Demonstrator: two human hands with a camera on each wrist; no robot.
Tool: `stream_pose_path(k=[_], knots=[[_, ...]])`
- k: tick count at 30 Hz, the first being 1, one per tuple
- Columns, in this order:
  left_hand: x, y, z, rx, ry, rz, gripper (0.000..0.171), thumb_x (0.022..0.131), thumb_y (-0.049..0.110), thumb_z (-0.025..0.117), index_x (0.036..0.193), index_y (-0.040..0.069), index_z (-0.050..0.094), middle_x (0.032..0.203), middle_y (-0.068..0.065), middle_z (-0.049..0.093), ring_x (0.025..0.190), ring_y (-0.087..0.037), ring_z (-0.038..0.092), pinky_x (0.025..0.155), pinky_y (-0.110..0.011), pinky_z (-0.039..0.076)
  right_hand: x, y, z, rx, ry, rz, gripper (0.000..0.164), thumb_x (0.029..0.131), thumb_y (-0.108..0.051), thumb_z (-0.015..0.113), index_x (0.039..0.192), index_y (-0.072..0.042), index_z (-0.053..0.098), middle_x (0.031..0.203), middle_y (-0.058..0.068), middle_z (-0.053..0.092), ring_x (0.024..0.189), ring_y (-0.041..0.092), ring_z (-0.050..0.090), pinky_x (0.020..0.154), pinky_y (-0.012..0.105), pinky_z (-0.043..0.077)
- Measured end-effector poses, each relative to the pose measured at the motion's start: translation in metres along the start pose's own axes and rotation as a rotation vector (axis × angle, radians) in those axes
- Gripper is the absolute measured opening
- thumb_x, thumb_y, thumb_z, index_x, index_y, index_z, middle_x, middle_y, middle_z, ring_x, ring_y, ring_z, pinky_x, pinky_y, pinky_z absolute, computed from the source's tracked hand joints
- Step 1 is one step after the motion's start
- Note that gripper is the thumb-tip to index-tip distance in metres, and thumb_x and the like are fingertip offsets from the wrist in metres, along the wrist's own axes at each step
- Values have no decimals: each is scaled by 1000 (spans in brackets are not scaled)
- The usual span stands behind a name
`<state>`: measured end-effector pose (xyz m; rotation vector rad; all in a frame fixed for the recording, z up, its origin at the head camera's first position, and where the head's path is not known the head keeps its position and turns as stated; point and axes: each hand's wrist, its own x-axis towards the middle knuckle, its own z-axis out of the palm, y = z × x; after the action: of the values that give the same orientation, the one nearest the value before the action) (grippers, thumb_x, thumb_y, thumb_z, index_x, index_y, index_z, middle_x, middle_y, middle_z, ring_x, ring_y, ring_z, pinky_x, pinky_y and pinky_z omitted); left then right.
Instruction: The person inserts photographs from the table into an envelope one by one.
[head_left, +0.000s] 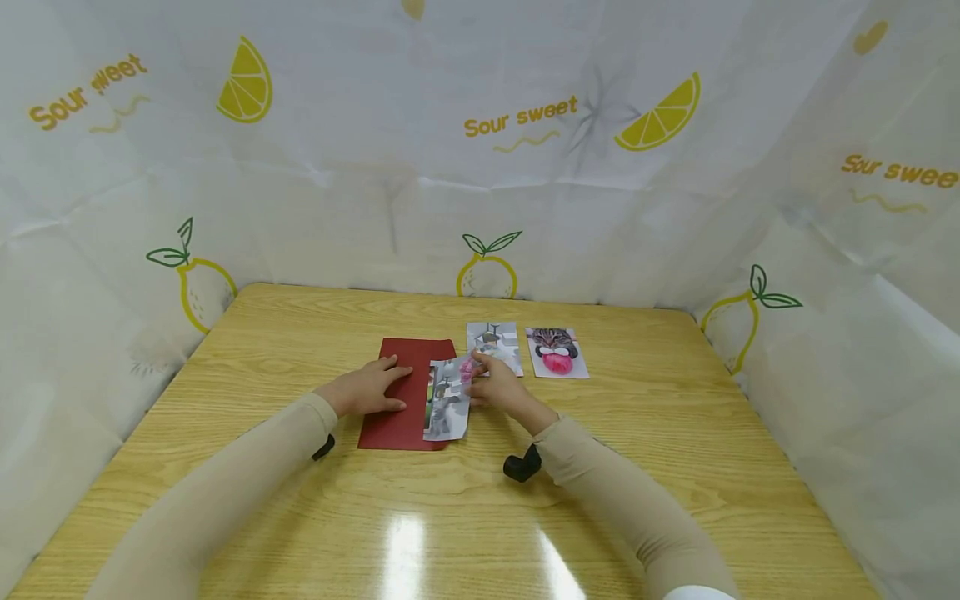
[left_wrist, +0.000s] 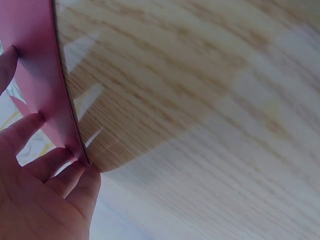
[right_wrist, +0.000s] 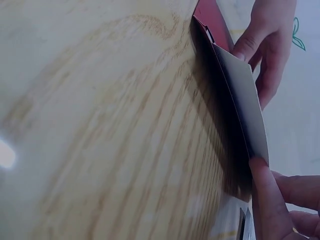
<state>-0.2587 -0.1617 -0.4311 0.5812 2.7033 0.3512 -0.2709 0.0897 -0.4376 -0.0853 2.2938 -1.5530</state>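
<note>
A flat red envelope (head_left: 401, 429) lies on the table, and my left hand (head_left: 367, 390) rests on its left part with spread fingers. Left fingertips (left_wrist: 37, 118) touch the red surface along its edge in the left wrist view. My right hand (head_left: 504, 390) pinches the right edge of a printed photo (head_left: 447, 417) in grey and white with a pink patch. That photo overlaps the envelope's right side, its held edge raised. From the right wrist view, the photo (right_wrist: 242, 87) stands tilted beside the envelope's gaping edge (right_wrist: 209, 34), thumb at its near corner.
Just beyond the right hand lies another greyish photo (head_left: 502, 335). To its right is a photo of a cat with a pink ball (head_left: 557, 358). The wooden table (head_left: 450, 517) meets white cloth walls (head_left: 360, 208) printed with lemons.
</note>
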Motion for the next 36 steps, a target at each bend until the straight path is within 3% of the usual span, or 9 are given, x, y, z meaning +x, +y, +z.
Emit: stream_pose_path(k=[11, 28, 36], knots=[[1, -1, 0, 1, 2, 8, 71, 93, 40, 62, 152, 13, 34, 159, -22, 18, 145, -43, 19, 111, -54, 33, 3, -2, 4, -27, 19, -2, 76, 87, 11, 62, 153, -10, 31, 121, 17, 53, 72, 13, 58, 69, 33, 59], [0, 0, -1, 2, -8, 3, 71, 93, 40, 62, 152, 12, 34, 159, -23, 18, 145, -44, 19, 111, -55, 31, 11, 4, 16, -28, 4, -47, 75, 83, 17, 63, 150, 1, 32, 111, 19, 55, 76, 16, 59, 63, 30, 59], [1, 0, 0, -3, -8, 1, 71, 93, 40, 62, 152, 13, 33, 159, -23, 18, 145, -44, 19, 112, -55, 31, 11, 1, 18, -10, 6, -25, 73, 84, 16, 63, 149, 0, 33, 98, 11, 54, 71, 13, 57, 61, 29, 58]])
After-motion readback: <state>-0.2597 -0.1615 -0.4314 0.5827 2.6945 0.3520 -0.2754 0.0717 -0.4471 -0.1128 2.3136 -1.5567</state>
